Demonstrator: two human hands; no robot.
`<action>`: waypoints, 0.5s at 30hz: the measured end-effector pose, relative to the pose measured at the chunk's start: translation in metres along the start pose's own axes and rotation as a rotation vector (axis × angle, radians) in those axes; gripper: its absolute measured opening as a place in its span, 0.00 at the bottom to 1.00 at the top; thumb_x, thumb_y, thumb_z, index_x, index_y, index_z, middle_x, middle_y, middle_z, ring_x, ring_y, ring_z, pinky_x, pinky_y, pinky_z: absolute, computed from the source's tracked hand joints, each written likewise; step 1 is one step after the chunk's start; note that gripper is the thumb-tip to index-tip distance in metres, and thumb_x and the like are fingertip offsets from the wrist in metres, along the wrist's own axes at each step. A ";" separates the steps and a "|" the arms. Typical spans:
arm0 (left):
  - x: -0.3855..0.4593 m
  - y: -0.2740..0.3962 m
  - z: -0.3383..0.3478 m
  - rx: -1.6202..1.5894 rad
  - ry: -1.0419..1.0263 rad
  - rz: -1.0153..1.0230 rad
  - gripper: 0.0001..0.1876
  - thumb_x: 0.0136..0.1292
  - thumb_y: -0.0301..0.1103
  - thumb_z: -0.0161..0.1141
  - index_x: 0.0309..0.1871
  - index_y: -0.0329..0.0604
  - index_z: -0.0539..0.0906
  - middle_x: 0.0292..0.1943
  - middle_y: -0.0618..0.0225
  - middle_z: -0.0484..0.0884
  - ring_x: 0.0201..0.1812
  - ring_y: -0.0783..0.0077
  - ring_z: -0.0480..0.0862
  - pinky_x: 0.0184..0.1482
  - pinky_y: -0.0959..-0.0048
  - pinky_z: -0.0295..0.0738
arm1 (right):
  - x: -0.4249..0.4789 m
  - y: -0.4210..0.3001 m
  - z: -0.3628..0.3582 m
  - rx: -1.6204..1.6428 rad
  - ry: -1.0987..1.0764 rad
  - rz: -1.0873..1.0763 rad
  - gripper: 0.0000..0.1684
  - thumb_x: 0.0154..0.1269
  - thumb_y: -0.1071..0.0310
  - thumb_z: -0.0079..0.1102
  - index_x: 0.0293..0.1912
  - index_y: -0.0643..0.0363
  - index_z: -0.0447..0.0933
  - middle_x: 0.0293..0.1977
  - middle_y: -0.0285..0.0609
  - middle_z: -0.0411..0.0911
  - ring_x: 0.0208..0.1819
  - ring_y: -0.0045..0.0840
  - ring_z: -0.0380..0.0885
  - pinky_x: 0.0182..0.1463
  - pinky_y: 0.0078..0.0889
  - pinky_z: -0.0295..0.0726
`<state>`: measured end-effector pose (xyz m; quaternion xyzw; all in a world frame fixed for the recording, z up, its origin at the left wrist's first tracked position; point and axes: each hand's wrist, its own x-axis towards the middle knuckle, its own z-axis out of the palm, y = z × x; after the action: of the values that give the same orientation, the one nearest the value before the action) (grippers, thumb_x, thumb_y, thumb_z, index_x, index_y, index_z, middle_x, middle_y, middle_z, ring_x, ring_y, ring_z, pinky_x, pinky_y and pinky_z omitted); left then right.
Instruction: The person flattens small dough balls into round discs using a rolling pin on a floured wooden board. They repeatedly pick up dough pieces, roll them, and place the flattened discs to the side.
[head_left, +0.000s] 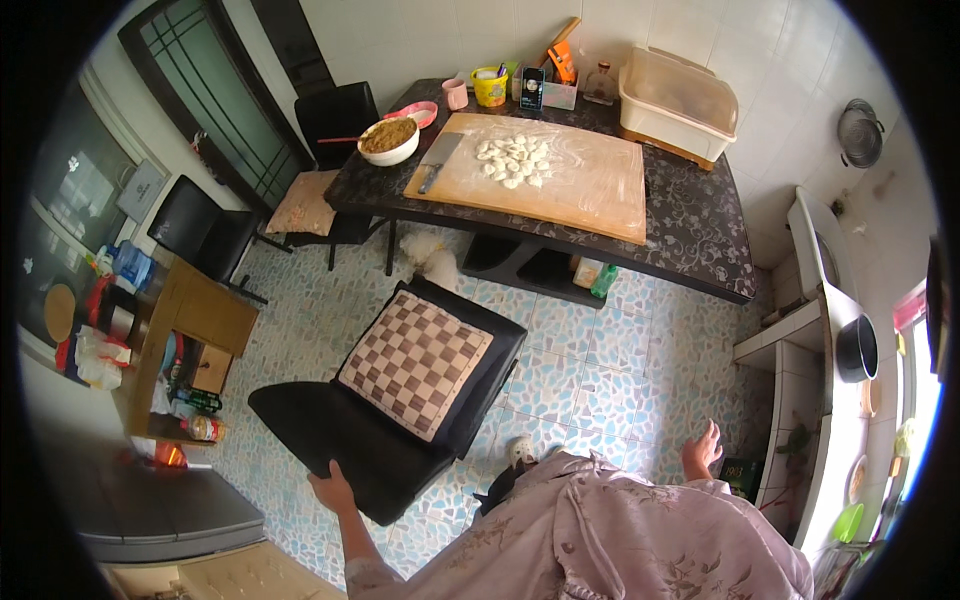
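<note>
My left hand (332, 487) grips the top edge of a black chair's backrest (352, 435), thumb over the near side. On the chair's seat lies a brown-and-cream checkered cushion (416, 360). My right hand (701, 448) hangs at my side with nothing in it, its fingers apart. Beyond the chair, a floured wooden board (585, 180) rests on a dark patterned table (694, 202). Several small pieces of dough (517, 157) are gathered on the board. A cleaver (439, 161) lies flat along its left side. Left of the board stands a white bowl (391, 156) heaped with brownish filling.
A white fluffy dog (435, 259) is on the floor by the table. More black chairs (202, 225) stand at the left. A wooden cabinet (210, 307) holds bottles; a counter with a black pot (855, 349) runs along the right. A lidded plastic bin (675, 105) sits on the table.
</note>
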<state>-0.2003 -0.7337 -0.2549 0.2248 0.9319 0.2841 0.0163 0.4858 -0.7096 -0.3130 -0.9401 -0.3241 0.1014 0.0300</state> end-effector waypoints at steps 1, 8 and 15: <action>0.028 0.000 -0.015 0.012 -0.021 0.001 0.32 0.58 0.45 0.63 0.54 0.23 0.70 0.46 0.38 0.78 0.48 0.39 0.78 0.50 0.55 0.73 | -0.027 -0.026 -0.012 0.024 0.014 0.022 0.44 0.51 0.67 0.62 0.68 0.49 0.56 0.67 0.39 0.55 0.69 0.29 0.56 0.69 0.54 0.47; 0.013 -0.002 -0.010 0.056 -0.063 -0.135 0.34 0.59 0.43 0.61 0.58 0.21 0.66 0.51 0.38 0.75 0.52 0.41 0.76 0.54 0.58 0.71 | -0.027 -0.140 -0.044 0.056 0.120 -0.251 0.44 0.51 0.67 0.63 0.67 0.49 0.56 0.66 0.40 0.57 0.68 0.31 0.56 0.70 0.49 0.47; -0.010 0.014 -0.022 0.147 -0.063 -0.234 0.38 0.61 0.45 0.61 0.62 0.19 0.62 0.54 0.37 0.73 0.54 0.42 0.75 0.57 0.58 0.70 | 0.005 -0.225 -0.041 0.137 0.142 -0.437 0.41 0.54 0.65 0.61 0.66 0.50 0.57 0.65 0.44 0.58 0.68 0.34 0.56 0.70 0.54 0.45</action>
<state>-0.1895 -0.7390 -0.2294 0.1242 0.9691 0.2039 0.0620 0.3620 -0.5288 -0.2465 -0.8482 -0.5093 0.0477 0.1378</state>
